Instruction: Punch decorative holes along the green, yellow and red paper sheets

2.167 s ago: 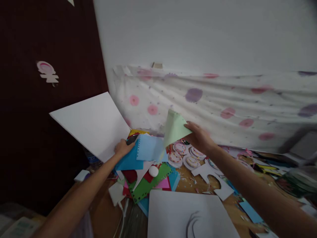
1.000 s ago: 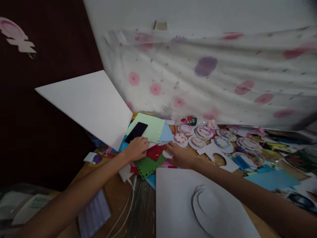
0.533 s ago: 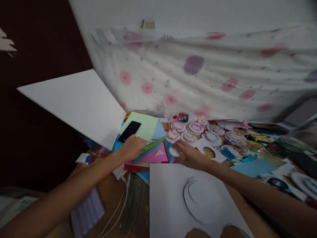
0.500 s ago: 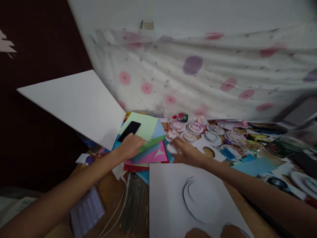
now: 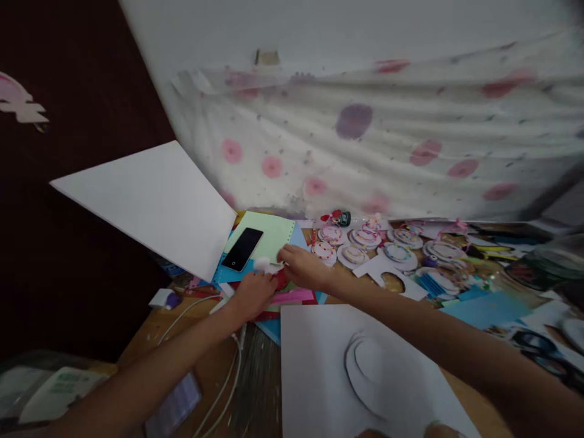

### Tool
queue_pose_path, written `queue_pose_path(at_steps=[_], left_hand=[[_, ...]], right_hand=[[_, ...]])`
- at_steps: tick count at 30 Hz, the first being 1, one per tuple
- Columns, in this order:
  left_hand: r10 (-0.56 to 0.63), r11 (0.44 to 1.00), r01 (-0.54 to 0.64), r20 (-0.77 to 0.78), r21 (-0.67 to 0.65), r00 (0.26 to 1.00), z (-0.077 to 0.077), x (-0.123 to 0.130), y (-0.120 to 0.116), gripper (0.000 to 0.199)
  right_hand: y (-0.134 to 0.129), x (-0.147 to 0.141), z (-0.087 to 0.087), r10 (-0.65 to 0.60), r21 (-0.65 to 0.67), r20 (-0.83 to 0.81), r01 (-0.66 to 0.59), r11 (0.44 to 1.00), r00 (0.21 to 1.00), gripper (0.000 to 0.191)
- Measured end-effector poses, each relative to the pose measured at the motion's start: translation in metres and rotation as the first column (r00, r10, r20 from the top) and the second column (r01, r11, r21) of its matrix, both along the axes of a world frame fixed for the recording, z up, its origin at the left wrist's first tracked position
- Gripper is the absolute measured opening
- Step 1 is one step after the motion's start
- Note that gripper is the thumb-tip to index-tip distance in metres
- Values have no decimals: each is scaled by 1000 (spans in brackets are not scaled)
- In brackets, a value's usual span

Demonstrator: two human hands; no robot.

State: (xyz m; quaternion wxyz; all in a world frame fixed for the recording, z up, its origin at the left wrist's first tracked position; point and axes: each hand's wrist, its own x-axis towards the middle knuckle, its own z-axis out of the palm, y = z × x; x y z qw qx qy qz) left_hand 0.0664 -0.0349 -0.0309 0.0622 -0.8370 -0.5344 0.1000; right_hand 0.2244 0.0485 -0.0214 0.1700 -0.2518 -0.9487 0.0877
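Note:
My left hand (image 5: 255,294) is at the front of a stack of coloured paper, its fingers bent down beside a bit of red paper (image 5: 281,280). My right hand (image 5: 303,266) reaches across from the right, its fingers closed close to the left hand. What each hand grips is hidden. A small white roundish thing (image 5: 262,263), blurred, shows just beyond the fingers. Under and around the hands lie pink paper (image 5: 292,296) and blue sheets (image 5: 271,330). A black phone (image 5: 244,249) rests behind them on a pale green punched sheet (image 5: 274,231).
A large white board (image 5: 155,201) leans at the left. White drawing board with loose curls (image 5: 319,365) lies in front. Bead bracelets on white discs (image 5: 351,255) cover the back right, near pliers (image 5: 490,250). A white cable (image 5: 235,371) runs at the left front.
My right hand has moved left, up to the left hand. The white roundish thing is now farther left. The lifted green sheet is no longer visible in the left hand.

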Motion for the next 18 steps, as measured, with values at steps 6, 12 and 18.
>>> queue_pose_path(at_steps=[6, 12, 18], left_hand=[[83, 996, -84, 71, 8, 994, -5, 7, 18, 27], [209, 975, -195, 145, -104, 967, 13, -32, 41, 27], [224, 968, -206, 124, -142, 967, 22, -37, 47, 27]], right_hand=[[-32, 66, -28, 27, 64, 206, -41, 997, 978, 11], [-18, 40, -52, -159, 198, 186, 121, 973, 970, 38], [-11, 28, -56, -194, 329, 151, 136, 934, 969, 37]])
